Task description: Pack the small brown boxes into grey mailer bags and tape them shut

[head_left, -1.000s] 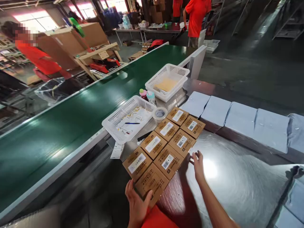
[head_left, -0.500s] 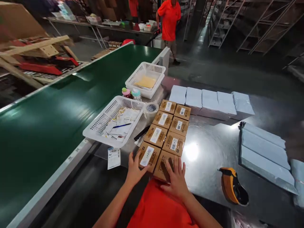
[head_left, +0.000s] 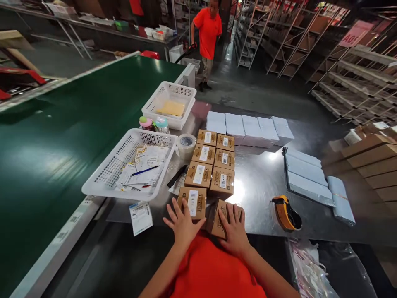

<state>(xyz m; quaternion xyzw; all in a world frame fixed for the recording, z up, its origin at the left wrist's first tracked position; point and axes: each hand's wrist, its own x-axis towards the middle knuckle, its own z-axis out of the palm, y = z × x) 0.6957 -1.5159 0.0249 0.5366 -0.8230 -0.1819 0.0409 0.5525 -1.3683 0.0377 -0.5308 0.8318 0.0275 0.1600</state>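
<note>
Eight boxes [head_left: 198, 174] sat at the centre of the frame, three baskets [head_left: 108, 171], two bottles [head_left: 161, 125], one tape roll [head_left: 186, 142] and one pen [head_left: 145, 170] left of centre, five white stacks [head_left: 234, 126] and one orange-and-black tool [head_left: 283, 213] right of centre.

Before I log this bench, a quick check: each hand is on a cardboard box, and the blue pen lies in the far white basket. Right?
Not quite: the head view shows the blue pen in the near white basket, on papers. The left hand is on one cardboard box, the right hand on another.
</note>
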